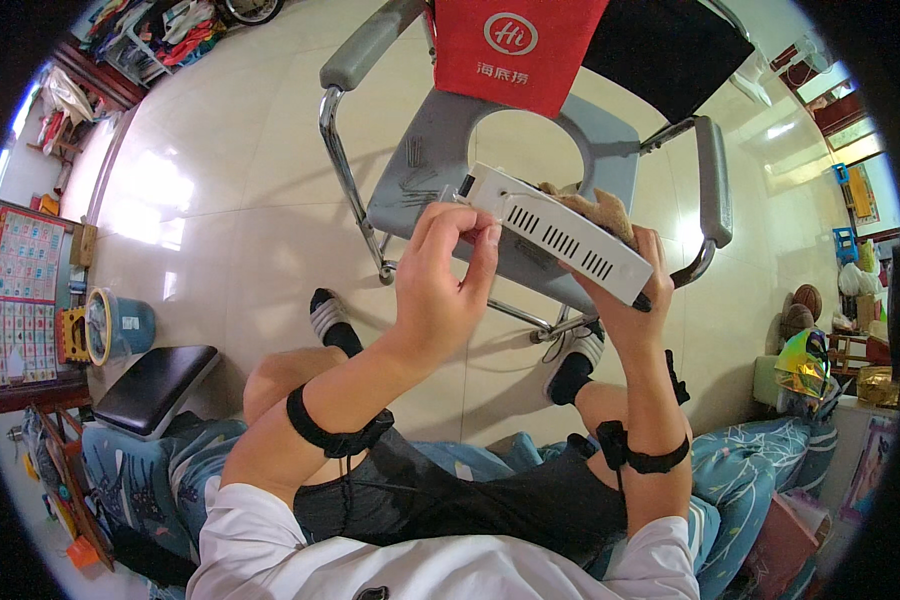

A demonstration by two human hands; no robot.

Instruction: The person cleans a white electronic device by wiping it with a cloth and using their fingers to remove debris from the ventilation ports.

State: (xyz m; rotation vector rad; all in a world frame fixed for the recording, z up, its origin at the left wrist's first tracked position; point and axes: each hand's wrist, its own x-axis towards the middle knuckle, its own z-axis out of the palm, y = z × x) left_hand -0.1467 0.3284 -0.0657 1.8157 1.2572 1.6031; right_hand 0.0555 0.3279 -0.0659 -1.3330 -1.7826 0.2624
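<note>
My right hand (634, 289) grips the lower right end of a white slotted box-shaped housing (559, 232), tilted above a grey commode chair seat (435, 135). A brown cloth (607, 214) lies against the housing's far side, by my right fingers. At the housing's upper left end, my left hand (454, 255) has its thumb and forefinger pinched together; a small clear piece shows near the fingertips, and whether they hold it is unclear. Several thin metal pieces (418, 180) lie on the left side of the seat, partly in a loose pile.
A red bag (521, 56) with white writing hangs at the chair's back, beside a black backrest (667, 60). Grey armrests (712, 180) flank the seat. A blue bucket (131, 326) and a black padded stool (157, 390) stand at the left.
</note>
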